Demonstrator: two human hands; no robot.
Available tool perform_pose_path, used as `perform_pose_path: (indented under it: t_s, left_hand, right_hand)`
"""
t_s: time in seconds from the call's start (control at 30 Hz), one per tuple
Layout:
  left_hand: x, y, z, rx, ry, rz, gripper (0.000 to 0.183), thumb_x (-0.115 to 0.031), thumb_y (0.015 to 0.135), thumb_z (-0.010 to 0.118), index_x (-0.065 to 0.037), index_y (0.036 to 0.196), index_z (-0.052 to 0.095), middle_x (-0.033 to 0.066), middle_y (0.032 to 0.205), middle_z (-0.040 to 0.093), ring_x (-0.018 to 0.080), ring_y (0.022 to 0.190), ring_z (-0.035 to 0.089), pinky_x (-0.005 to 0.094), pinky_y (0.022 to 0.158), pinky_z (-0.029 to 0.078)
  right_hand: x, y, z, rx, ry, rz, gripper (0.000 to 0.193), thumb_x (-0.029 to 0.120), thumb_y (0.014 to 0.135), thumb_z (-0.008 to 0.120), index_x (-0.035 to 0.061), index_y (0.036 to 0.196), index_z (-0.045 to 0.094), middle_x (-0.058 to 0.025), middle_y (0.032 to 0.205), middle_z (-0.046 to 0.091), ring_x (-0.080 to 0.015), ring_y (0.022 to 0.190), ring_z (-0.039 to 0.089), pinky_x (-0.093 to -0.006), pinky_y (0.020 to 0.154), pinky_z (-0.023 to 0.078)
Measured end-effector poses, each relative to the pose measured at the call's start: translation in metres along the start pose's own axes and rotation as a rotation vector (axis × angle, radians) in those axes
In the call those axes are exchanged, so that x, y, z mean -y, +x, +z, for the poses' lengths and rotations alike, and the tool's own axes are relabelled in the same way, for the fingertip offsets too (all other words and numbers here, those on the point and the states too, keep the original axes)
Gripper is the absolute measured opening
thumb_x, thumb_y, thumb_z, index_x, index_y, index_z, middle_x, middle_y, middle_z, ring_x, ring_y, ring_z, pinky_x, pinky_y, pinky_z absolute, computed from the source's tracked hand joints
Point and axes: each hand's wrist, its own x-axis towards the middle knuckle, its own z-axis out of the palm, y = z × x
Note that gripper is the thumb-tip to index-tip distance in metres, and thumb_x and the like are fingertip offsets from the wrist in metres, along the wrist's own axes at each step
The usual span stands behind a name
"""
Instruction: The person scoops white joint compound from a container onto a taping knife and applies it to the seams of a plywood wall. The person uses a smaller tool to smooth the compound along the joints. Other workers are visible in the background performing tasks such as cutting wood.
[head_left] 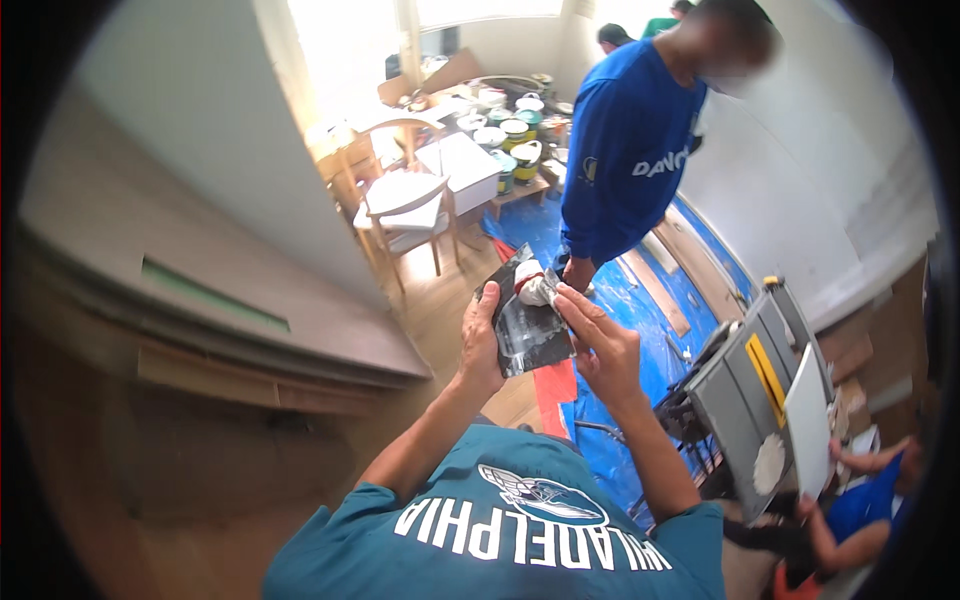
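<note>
My left hand [482, 342] is closed on the edge of a dark, flat, square plate [528, 338], with the thumb on top. Pale smears mark its face. A lump of white paste [533, 286] sits near the plate's far edge. From the right, my right hand [606, 350] pinches what looks like a small putty knife [553, 287], its blade against the paste. The fingers partly hide this tool, and its handle is not visible. Both hands are held in front of my chest, above the floor.
A person in a blue top [635, 150] stands just ahead. Another person [868, 505] holds a white board [806, 420] by a grey folding table [750, 375]. Blue sheeting [610, 395] covers floor at right. Chairs [405, 205] and paint buckets [525, 155] stand farther off; a ledge [230, 290] runs left.
</note>
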Motion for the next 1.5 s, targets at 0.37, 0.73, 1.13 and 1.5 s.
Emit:
perform_pose_path:
  t_s: [0.37,0.73,1.13,1.5]
  left_hand:
    - [0.026,-0.006,0.017,0.156,0.528,0.24,0.035,-0.029,0.108,0.04,-0.001,0.126,0.053,0.0018,0.098,0.061,0.006,0.08,0.059,0.0222,0.064,0.052]
    - [0.015,0.002,0.024,0.245,0.582,0.14,0.038,-0.03,0.108,0.039,0.001,0.126,0.05,0.008,0.103,0.064,0.0114,0.084,0.065,0.0242,0.062,0.056]
    - [-0.001,0.037,0.025,0.353,0.483,-0.016,0.037,-0.034,0.108,0.042,0.0,0.117,0.054,0.0054,0.096,0.063,0.0094,0.076,0.06,0.0235,0.06,0.049]
    - [0.01,0.078,0.012,0.358,0.396,-0.11,0.039,-0.033,0.108,0.039,0.0,0.123,0.052,0.0083,0.104,0.063,0.0143,0.087,0.064,0.0276,0.07,0.056]
  right_hand:
    - [0.049,-0.011,-0.034,-0.06,-0.378,0.207,0.054,-0.004,0.072,0.065,0.0086,0.125,0.066,-0.0049,0.116,0.068,-0.025,0.09,0.057,-0.0354,0.085,0.047]
    - [0.083,0.023,-0.056,0.038,-0.469,0.355,0.04,0.001,0.076,0.068,0.0071,0.116,0.065,-0.0033,0.116,0.067,-0.0274,0.092,0.056,-0.0377,0.083,0.048]
    - [0.09,0.056,-0.026,0.038,-0.592,0.448,0.037,-0.002,0.077,0.063,0.0048,0.113,0.063,-0.0078,0.112,0.067,-0.0296,0.093,0.056,-0.039,0.088,0.047]
    - [0.068,0.074,-0.017,0.008,-0.71,0.554,0.026,0.002,0.083,0.066,0.0052,0.109,0.066,-0.0069,0.108,0.068,-0.0278,0.092,0.058,-0.0364,0.084,0.049]
